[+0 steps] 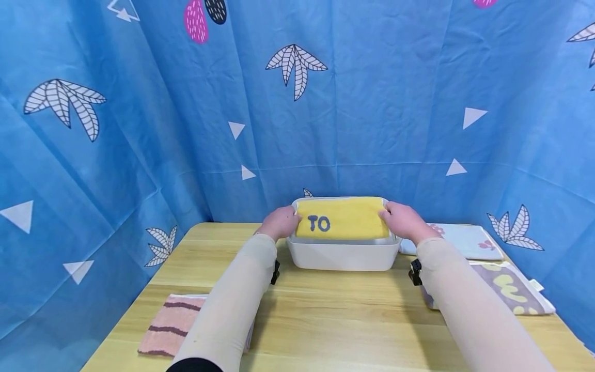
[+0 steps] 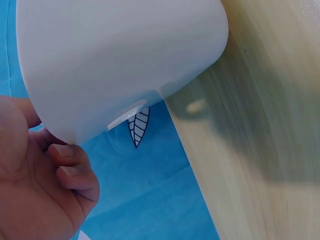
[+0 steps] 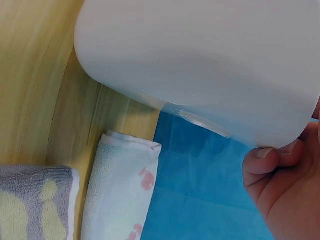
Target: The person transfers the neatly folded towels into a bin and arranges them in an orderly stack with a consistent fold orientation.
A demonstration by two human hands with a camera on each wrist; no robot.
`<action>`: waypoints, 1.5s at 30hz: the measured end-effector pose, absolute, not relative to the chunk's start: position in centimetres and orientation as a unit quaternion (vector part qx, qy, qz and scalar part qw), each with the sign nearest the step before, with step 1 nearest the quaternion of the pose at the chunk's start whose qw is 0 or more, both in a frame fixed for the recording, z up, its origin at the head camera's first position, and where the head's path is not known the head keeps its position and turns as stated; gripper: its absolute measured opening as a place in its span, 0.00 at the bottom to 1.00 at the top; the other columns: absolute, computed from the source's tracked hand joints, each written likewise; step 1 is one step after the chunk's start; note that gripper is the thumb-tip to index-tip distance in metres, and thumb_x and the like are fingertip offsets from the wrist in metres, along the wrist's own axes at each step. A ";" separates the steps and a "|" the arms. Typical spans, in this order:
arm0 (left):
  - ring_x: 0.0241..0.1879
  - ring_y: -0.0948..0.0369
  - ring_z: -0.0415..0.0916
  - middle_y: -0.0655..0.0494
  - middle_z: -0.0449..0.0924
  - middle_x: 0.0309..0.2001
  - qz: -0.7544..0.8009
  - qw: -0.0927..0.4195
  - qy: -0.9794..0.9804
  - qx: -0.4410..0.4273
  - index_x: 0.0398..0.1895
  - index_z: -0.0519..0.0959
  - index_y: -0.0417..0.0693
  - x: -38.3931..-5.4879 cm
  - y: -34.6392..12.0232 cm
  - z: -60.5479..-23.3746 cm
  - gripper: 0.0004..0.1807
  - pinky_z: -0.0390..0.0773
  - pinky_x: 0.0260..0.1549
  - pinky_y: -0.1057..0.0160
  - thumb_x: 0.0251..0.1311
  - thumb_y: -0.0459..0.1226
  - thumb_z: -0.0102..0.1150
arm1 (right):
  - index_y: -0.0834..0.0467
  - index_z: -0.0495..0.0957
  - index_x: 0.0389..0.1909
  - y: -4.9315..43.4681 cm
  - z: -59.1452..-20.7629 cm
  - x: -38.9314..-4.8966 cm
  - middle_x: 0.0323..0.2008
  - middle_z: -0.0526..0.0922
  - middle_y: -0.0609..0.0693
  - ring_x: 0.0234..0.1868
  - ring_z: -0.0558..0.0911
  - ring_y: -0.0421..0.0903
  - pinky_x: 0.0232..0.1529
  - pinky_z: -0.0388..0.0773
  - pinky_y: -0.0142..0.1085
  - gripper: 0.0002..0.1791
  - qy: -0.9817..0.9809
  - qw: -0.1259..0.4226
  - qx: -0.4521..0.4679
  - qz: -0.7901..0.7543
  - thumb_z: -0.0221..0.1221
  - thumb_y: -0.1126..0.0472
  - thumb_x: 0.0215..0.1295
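Reaching forward, left grip [image 1: 281, 222], right grip [image 1: 406, 221] clasping white bin [image 1: 344, 257]

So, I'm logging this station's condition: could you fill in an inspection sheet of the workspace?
Surface: wooden table, light grain.
Job's things: yellow towel lettered "TO", in the white bin.
Clutter: pink striped towel at left, partly hidden; white towel with pink motifs and gray-and-yellow towel at right.
Grips: left grip and right grip, both bare hands, hold opposite ends of the white bin, fingers curled at its rim.
Cables: nothing seen.
Surroundings: blue patterned curtain behind and at both sides.
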State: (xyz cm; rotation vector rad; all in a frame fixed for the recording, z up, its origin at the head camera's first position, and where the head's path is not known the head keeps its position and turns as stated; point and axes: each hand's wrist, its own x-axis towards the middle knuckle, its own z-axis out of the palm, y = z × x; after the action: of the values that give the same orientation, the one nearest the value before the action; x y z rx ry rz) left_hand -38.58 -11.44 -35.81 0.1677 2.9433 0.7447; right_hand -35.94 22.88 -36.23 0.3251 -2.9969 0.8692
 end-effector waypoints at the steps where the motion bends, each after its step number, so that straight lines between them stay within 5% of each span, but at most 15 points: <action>1: 0.36 0.55 0.76 0.53 0.79 0.35 0.245 0.051 0.967 0.056 0.44 0.77 0.49 -38.5 -11.4 -35.7 0.15 0.74 0.41 0.54 0.77 0.48 0.46 | 0.59 0.66 0.32 22.9 -36.2 -36.0 0.25 0.67 0.53 0.25 0.66 0.49 0.31 0.65 0.43 0.17 -0.955 0.004 0.103 0.277 0.45 0.53 0.81; 19: 0.37 0.55 0.74 0.52 0.76 0.34 0.194 0.053 0.977 0.074 0.39 0.75 0.50 -38.2 -11.7 -35.4 0.16 0.74 0.36 0.58 0.75 0.52 0.52 | 0.60 0.75 0.44 23.0 -36.2 -35.7 0.39 0.80 0.55 0.38 0.76 0.53 0.38 0.73 0.46 0.13 -0.959 0.013 0.096 0.267 0.50 0.55 0.76; 41: 0.42 0.55 0.75 0.54 0.78 0.41 0.208 0.050 0.973 0.087 0.47 0.75 0.49 -37.8 -11.7 -35.6 0.09 0.78 0.44 0.55 0.76 0.43 0.50 | 0.64 0.72 0.51 23.1 -36.6 -35.6 0.36 0.75 0.58 0.36 0.74 0.55 0.38 0.72 0.47 0.13 -0.955 0.035 0.081 0.284 0.54 0.60 0.72; 45: 0.42 0.54 0.75 0.53 0.78 0.41 0.209 0.052 0.973 0.087 0.47 0.75 0.49 -37.7 -11.8 -35.6 0.07 0.78 0.44 0.55 0.76 0.42 0.51 | 0.69 0.69 0.59 23.3 -36.8 -35.5 0.47 0.75 0.66 0.45 0.74 0.60 0.47 0.73 0.54 0.21 -0.948 0.055 0.065 0.305 0.54 0.61 0.69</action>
State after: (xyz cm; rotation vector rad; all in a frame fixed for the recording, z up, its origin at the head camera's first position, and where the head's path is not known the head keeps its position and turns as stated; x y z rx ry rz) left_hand -37.73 -11.75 -35.58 0.2635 2.9588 0.6358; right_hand -35.49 23.25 -36.84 0.1984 -2.8801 0.9270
